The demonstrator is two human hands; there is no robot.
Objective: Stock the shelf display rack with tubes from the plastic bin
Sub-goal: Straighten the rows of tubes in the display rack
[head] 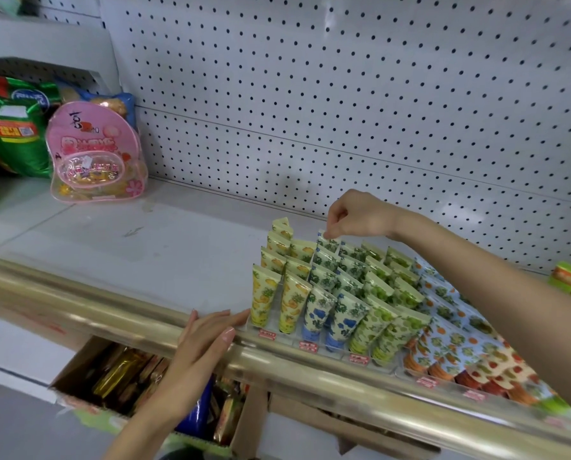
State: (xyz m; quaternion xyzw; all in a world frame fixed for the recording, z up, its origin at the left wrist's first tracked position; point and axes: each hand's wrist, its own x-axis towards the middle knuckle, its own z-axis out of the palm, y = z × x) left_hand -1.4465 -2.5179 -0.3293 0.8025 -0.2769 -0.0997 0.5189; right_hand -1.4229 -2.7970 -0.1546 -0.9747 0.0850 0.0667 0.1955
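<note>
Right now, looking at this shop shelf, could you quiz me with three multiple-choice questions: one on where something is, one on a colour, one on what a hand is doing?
1. Where is the pink pouch?
A. On the shelf, far left, near the pegboard
B. Inside the cardboard box
C. On top of the tubes

2. What colour are the tubes in the rack's leftmost rows?
A. Red
B. Yellow
C. Black

3. What is the right hand doing?
A. Lying flat on the shelf
B. Gripping the rail
C. Pinching the top of a blue-flowered tube in the back row

Answers:
1 A, it stands left beside the green bags.
2 B, they show yellow fruit prints.
3 C, its fingers close on that tube's upper edge, while the left hand rests on the metal rail.
</note>
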